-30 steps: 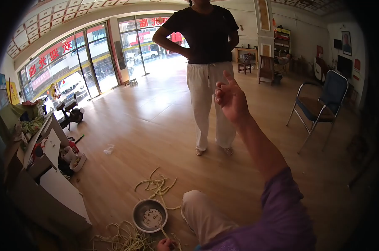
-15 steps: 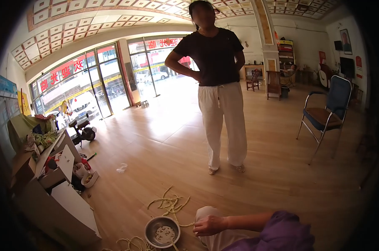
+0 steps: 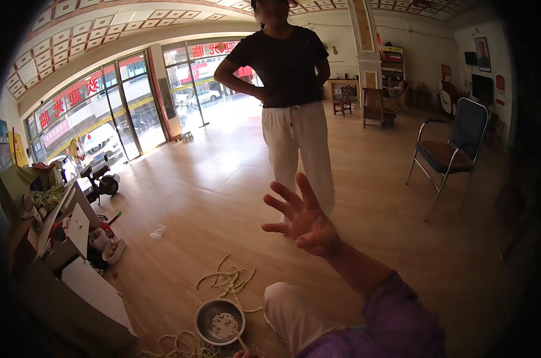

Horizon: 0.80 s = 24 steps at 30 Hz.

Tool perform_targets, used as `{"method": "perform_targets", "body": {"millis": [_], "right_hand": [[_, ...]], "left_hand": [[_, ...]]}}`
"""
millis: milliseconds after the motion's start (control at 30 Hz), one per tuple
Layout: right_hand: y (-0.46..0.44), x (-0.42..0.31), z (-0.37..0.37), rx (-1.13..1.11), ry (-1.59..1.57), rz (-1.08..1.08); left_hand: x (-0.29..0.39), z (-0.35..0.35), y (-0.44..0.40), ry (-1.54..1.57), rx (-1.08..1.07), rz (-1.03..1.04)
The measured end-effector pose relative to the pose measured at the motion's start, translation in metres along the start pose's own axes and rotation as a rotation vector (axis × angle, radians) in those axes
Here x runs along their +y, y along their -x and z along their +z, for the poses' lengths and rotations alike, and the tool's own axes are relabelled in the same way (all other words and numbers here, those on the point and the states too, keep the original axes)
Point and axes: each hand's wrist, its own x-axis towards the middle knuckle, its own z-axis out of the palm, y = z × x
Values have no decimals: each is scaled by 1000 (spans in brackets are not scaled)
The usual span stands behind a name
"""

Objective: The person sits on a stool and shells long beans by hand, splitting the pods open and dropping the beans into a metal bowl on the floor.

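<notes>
My right hand is raised over the floor in front of me, fingers spread and holding nothing. Only a bit of my left hand shows at the bottom edge; a long green bean sticks up from it towards the bowl. Just beyond stands a steel bowl with small pale pieces in its bottom. Several long beans lie loose on the floor behind the bowl, and a tangled heap of long beans is to its left.
A person in a black top and pale trousers stands facing me. At left are a cabinet with open white doors and a scooter. A blue chair stands at right. A scrap of plastic lies on the floor.
My right hand has lifted from beside my knee, where it was closed near a bean, and opened wide. The view has shifted slightly; part of my left hand now shows at the bottom.
</notes>
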Motion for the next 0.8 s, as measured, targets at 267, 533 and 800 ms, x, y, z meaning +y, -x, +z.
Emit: {"method": "perform_targets", "body": {"millis": [267, 533, 800], "right_hand": [[-46, -47, -4, 85, 40, -228], [-70, -70, -2, 109, -11, -283], [-10, -40, 44, -246, 833, -633]], "left_hand": [[-8, -5, -1, -22, 31, -11], [25, 6, 22, -17, 62, 16], [18, 11, 24, -135, 112, -30]]}}
